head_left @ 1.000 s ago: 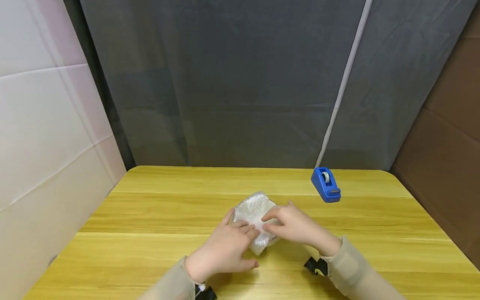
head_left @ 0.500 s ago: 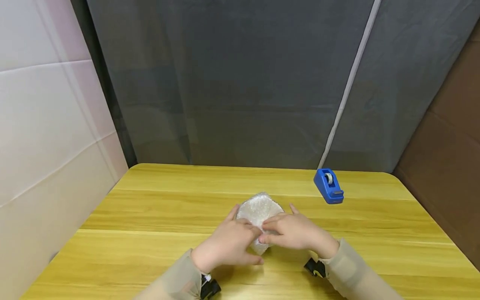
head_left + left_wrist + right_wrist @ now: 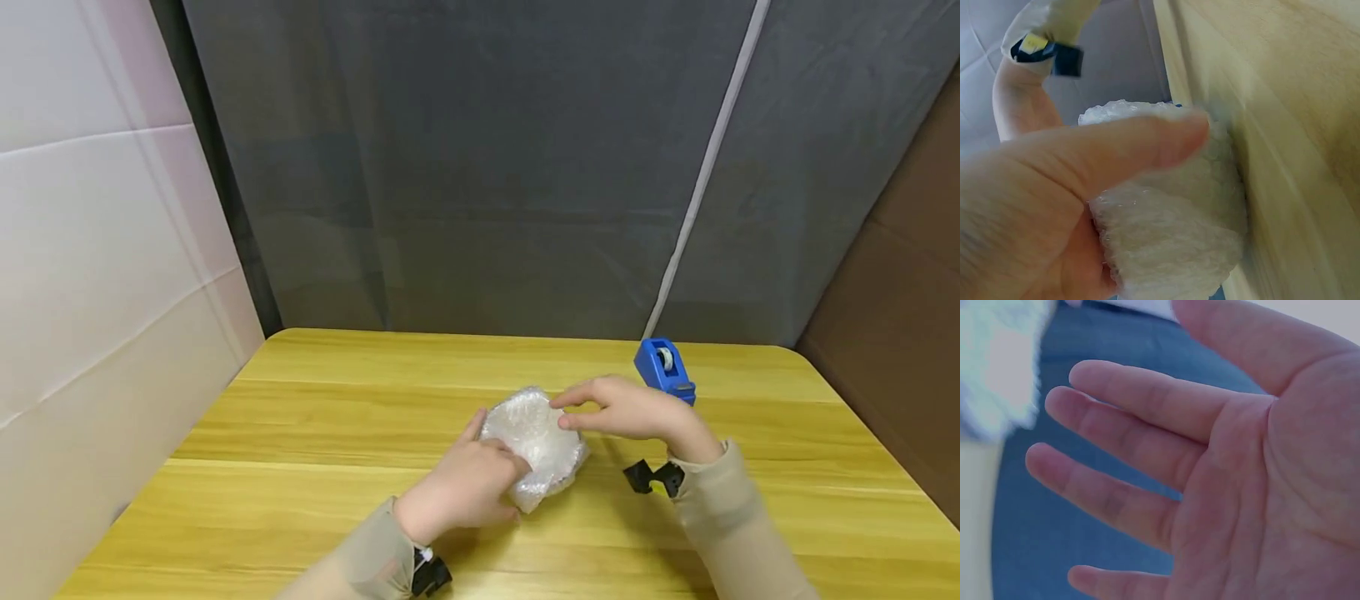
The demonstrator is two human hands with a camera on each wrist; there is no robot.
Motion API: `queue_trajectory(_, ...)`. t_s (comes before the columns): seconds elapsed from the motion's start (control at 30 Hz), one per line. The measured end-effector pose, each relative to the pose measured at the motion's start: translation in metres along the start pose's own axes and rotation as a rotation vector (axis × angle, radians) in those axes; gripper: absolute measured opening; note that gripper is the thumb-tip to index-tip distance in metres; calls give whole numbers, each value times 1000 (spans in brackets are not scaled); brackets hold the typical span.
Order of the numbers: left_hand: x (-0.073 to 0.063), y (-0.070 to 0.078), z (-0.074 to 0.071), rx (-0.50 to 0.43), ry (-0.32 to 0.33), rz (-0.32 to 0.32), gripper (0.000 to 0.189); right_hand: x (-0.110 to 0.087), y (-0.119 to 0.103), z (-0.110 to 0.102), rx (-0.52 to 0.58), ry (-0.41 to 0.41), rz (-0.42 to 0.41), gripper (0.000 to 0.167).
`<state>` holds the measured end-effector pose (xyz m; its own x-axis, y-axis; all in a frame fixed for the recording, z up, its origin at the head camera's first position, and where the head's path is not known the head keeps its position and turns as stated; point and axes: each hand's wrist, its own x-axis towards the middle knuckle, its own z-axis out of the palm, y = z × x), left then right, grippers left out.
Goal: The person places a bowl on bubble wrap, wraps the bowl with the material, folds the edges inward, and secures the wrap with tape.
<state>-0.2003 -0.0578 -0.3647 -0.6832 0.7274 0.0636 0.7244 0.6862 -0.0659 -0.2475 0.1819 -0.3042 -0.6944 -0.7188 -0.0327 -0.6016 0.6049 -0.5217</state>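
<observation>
A bundle of clear bubble wrap [image 3: 542,437] sits on the table in front of me; what it wraps is hidden. My left hand [image 3: 467,487] lies over its near left side, fingers pressing on the top. In the left wrist view the thumb [image 3: 1141,147] stretches straight across in front of the bubble-wrap bundle [image 3: 1172,250]. At the bundle's far right edge hovers my right hand [image 3: 633,408], its fingertips close to the wrap. The right wrist view shows that palm [image 3: 1229,475] bare, fingers spread and holding nothing.
A blue tape dispenser [image 3: 660,367] with a roll of tape stands at the far right, partly behind my right hand. The wooden table [image 3: 337,417] has a dark grey curtain behind it, a white panel at left and a brown one at right.
My right hand has moved off the near part of the bundle, up and to the right, uncovering more of its top. The left hand stays on the wrap.
</observation>
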Motion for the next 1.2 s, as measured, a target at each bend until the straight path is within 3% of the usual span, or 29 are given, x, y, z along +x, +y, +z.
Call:
queue_trajectory(0.33, -2, 1, -2, 10, 21, 6, 17, -38, 38, -43, 64, 234, 181, 45)
queue_trajectory(0.57, -5, -3, 0, 7, 39, -1, 16, -53, 81, -51, 102, 393, 379, 50)
queue_trajectory(0.87, -7, -11, 1, -34, 44, 1, 17, -49, 124, -37, 174, 434, 565, 57)
queue_trajectory(1.2, -6, -12, 3, -32, 40, 0, 19, -47, 144, -21, 172, 469, 647, 56)
